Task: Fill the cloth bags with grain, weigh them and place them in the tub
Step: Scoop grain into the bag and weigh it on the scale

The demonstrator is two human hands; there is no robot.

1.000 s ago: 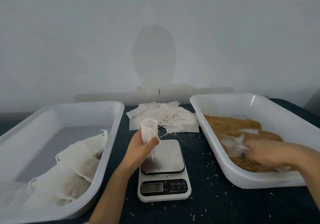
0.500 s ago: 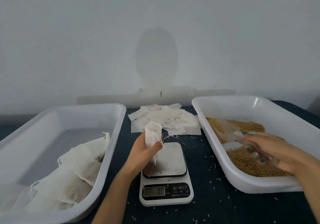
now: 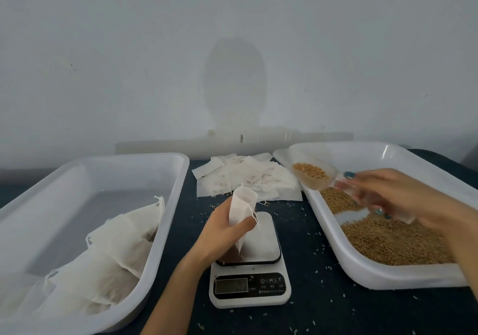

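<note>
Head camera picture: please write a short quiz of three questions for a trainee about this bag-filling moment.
1. True or false: the scoop in the right hand is empty.
2. Choose one. The left hand holds the open cloth bag: A over the scale; B inside a tub; C flat on the table.
3. Fill in: the filled bags lie in the tub on the person's ____ side.
Key: 1 false, it carries grain; 2 A; 3 left.

Glossy plastic tub (image 3: pixel 178 179) (cloth bags (image 3: pixel 108 264))
</note>
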